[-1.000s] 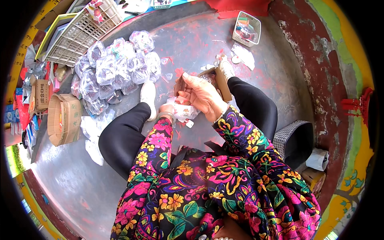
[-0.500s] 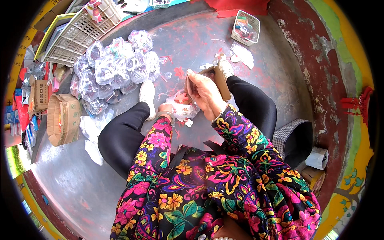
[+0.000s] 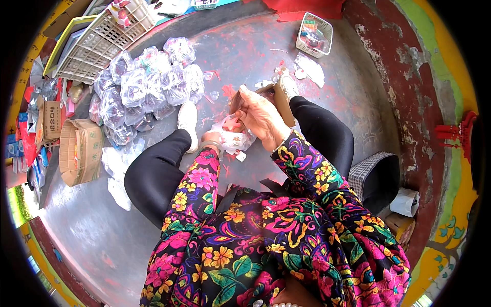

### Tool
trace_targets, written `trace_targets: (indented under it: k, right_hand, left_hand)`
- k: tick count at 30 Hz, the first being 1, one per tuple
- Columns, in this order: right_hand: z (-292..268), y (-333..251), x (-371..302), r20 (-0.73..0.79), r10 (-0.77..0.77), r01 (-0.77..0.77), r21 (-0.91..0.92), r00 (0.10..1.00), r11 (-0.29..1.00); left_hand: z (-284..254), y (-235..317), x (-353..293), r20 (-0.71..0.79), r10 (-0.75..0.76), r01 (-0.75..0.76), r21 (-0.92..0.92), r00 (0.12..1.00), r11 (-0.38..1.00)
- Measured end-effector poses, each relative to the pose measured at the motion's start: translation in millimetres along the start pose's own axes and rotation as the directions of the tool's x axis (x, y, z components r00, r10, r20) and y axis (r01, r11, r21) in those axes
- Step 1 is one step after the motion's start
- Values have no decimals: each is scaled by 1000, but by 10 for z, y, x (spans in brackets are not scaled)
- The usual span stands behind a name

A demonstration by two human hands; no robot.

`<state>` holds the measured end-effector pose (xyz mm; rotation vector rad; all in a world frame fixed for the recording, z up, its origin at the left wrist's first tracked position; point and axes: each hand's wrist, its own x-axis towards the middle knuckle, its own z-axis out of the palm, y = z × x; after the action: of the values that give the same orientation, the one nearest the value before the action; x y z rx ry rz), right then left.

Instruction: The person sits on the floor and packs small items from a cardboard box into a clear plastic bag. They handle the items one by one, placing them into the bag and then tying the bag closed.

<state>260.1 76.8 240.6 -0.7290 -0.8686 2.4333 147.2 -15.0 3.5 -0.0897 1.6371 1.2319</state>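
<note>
At the left edge of a white, see-through plastic bag (image 3: 234, 140) with red pieces in it is my left hand (image 3: 210, 136), closed on the bag, its fingertips mostly hidden. My right hand (image 3: 263, 118) is above and to the right of the bag, fingers curled inward, in front of an open cardboard box (image 3: 285, 108). A brown flap-like piece (image 3: 235, 102) shows beside its fingers; whether they grip it or something red below is hidden. The box stands between my feet, next to my right shoe (image 3: 289, 86).
Many filled clear bags (image 3: 148, 84) are heaped at the far left. An open carton (image 3: 82, 153) and white plastic bags (image 3: 117, 174) lie on the left. Farther off is a white basket (image 3: 314, 36); a checkered bin (image 3: 376, 179) stands beside my right leg.
My right hand has shifted slightly and its fingers have curled lower toward the plastic bag. The brown piece beside them shows at a different tilt. My left hand stays at the bag.
</note>
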Motion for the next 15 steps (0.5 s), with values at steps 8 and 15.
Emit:
trace_targets:
  k: [8, 15]
  right_hand:
    - [-26, -23, 17, -86, -25, 28, 34, 996, 999]
    - [67, -73, -16, -38, 10, -5, 148, 999, 989]
  left_hand:
    - [31, 63, -89, 9, -15, 16, -23, 1000, 1000]
    - [16, -38, 36, -1, 6, -6, -39, 1000, 999]
